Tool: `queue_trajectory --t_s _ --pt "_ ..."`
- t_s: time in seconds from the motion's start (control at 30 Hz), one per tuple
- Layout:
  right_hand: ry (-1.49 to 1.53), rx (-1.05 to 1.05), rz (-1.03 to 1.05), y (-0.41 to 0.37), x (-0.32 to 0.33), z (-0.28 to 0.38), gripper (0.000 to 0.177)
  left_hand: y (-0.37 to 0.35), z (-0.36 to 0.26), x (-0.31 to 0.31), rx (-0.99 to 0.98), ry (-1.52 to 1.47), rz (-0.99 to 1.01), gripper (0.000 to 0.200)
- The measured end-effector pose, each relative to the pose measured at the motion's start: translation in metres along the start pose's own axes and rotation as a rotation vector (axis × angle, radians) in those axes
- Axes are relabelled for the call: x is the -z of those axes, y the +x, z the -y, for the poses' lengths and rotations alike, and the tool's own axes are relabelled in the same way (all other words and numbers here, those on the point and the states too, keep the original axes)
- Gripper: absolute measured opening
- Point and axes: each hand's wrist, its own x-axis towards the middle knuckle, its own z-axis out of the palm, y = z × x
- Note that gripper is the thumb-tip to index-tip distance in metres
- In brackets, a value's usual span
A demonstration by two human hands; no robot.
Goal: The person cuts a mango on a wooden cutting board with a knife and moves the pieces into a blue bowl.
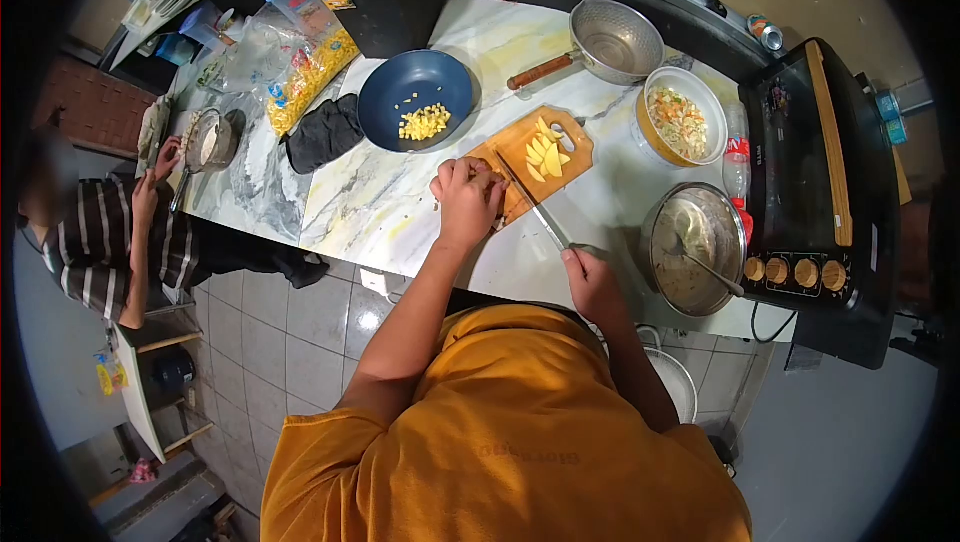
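A wooden cutting board (575,139) lies on the marble-patterned counter, with pale yellow slices (546,154) on its right part. My right hand (592,282) is closed round the handle of a knife (540,213), whose blade points up and left across the board. On the board's left end my left hand (468,200) is closed over something brownish, mostly hidden under the fingers, just left of the blade. Behind my left hand stands a dark blue pan (375,107) holding small yellow cubes (425,122).
At the right are a bowl of shredded food (720,122), a metal bowl with a spoon (665,267), a bottle (736,167) and an oven (800,162). A metal pot (617,39) stands behind. Left are a black cloth (325,134), a pasta bag (310,82) and another person (110,242).
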Motion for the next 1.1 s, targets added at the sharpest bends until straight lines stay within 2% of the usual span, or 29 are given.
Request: queue_trajectory --t_s 0.2,0.37,0.5,0.73,1.1 --pt "0.014 0.036 0.01 0.006 -0.001 -0.008 0.035 0.004 0.007 0.002 0.093 -0.057 -0.012 0.012" --pt "0.059 -0.087 0.114 0.004 0.002 -0.001 0.037 0.006 0.011 0.007 0.103 -0.07 -0.014 0.011" --pt "0.079 -0.088 0.089 0.005 0.0 0.0 0.037 0.007 0.017 0.01 0.102 -0.074 -0.047 0.01" --pt "0.071 -0.103 0.065 0.01 -0.001 0.002 0.037 0.011 0.037 0.019 0.082 -0.17 -0.009 0.031" --pt "0.052 -0.067 0.069 0.016 -0.005 0.001 0.036 0.001 0.039 0.029 0.1 -0.071 0.055 0.019"
